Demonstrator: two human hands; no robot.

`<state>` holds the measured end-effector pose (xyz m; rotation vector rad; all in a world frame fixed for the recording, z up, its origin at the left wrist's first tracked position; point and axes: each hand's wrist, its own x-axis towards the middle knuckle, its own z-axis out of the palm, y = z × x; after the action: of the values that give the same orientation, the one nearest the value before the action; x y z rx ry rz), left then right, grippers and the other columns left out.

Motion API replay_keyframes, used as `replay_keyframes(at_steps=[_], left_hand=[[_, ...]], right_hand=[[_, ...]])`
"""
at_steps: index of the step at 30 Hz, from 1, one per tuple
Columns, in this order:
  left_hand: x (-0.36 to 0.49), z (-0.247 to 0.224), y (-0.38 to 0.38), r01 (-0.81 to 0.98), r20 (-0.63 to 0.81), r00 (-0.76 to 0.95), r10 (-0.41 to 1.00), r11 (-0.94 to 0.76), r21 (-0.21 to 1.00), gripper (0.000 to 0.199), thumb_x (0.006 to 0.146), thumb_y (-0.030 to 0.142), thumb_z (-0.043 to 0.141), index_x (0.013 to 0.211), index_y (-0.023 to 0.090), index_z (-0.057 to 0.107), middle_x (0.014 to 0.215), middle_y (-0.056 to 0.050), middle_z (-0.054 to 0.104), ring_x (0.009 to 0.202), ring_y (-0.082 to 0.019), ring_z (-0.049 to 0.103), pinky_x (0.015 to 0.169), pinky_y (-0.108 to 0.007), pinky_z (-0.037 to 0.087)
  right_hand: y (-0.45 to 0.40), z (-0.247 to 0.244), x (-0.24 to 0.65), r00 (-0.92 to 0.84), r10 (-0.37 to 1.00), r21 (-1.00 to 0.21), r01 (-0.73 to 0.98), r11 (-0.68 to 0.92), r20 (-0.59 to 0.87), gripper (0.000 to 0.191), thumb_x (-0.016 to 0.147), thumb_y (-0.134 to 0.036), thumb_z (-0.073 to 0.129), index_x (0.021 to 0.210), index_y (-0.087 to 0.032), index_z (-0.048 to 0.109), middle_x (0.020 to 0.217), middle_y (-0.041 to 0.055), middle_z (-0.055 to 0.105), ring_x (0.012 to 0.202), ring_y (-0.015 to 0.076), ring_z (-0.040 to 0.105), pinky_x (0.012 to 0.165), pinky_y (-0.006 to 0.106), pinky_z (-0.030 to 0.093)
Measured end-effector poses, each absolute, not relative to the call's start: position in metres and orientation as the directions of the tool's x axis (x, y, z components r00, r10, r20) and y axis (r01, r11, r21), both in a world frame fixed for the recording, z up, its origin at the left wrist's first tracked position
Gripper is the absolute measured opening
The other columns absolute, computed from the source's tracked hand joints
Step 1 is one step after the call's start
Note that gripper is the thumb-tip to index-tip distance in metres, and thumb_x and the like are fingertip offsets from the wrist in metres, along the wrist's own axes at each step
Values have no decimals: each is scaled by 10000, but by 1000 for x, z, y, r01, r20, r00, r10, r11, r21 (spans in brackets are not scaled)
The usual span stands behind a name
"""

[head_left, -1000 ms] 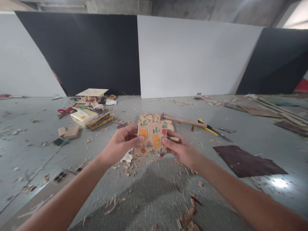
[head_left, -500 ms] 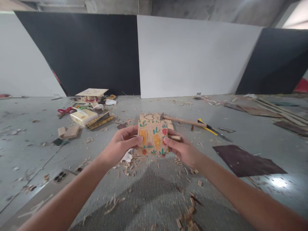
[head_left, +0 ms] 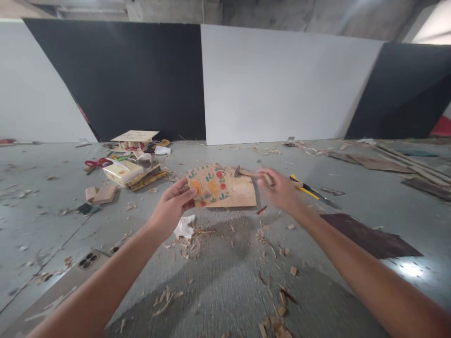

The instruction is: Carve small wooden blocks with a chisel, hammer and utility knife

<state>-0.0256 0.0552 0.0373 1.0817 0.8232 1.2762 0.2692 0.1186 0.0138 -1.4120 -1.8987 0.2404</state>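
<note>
The left hand [head_left: 172,201] pinched the painted panel [head_left: 207,184] over the plain board's [head_left: 243,196] left half; the right hand [head_left: 282,191] gripped a wooden-handled tool [head_left: 269,179] beyond its right edge. From the board the hammer [head_left: 248,173] stretched rightward, nearer that hand.

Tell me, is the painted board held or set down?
Held: the left fingers grip the painted board at its left edge, with the thumb across its front.

Painted board [head_left: 209,185]: matt wood
Hammer head [head_left: 237,171]: dull metal
Hammer handle [head_left: 249,174]: smooth wood
Crumpled tissue [head_left: 184,227]: matt paper
</note>
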Motion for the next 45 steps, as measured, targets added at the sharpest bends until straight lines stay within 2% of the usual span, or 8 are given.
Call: replay_keyframes(at_steps=[2,6,9,21,26,30,38,45], left_hand=[[-29,37,58,-518,-35,155,987,111,848,244,808,130,568,1049,163,592,934,-58,676,762,-145,653,692,-253,536],[-32,35,56,-752,-94,427,899,411,514,182,824,98,437,955,131,558,630,7,520,484,-79,510,435,-160,418],[-31,30,52,-735,-50,542,839,503,455,175,855,88,382,916,136,538,582,34,404,422,-62,414,365,-132,309],[-21,21,41,-500,-55,774,631,662,559,118,827,185,479,867,149,583,580,38,306,423,-61,301,366,-157,209],[-25,15,41,-419,-49,812,581,640,644,160,826,260,498,872,153,609,587,18,363,440,-78,338,383,-179,255],[-25,9,46,-480,-39,761,648,601,639,196,860,267,456,911,148,604,630,7,379,483,-87,396,411,-182,291],[-12,5,45,-588,-79,695,714,628,510,478,721,482,598,1045,132,572,748,-25,427,567,-94,407,420,-153,296],[-1,2,35,-561,-81,768,636,728,394,393,749,487,570,930,138,568,762,-40,484,494,-50,331,339,-95,165]], right_hand=[[146,6,295,-51,900,-275,943,186,434,384,823,-334,532,1170,-171,554,942,121,666,884,262,586,715,352,402],[179,-12,324,-122,937,-221,954,201,328,201,751,-276,591,935,-202,626,741,63,664,692,216,581,597,292,351],[178,-18,324,-154,943,-218,950,224,294,163,778,-296,561,917,-223,607,720,43,655,639,196,565,557,280,326],[186,102,94,-430,769,-595,488,639,473,248,693,-326,616,867,-149,621,911,53,654,815,157,566,744,284,402],[187,159,2,-436,693,-747,69,662,574,757,730,-173,-148,1038,-58,533,1001,-13,578,997,62,500,747,322,319],[143,120,87,-521,653,-724,92,683,550,252,778,-354,569,958,-179,586,1045,46,641,949,185,570,802,302,414],[45,30,224,-324,938,-951,234,204,122,251,848,-464,569,1014,-277,548,966,45,658,887,224,611,736,376,482],[30,26,193,-390,893,-907,251,339,226,256,821,-394,609,1034,-279,526,1015,26,622,893,198,592,763,344,472]])
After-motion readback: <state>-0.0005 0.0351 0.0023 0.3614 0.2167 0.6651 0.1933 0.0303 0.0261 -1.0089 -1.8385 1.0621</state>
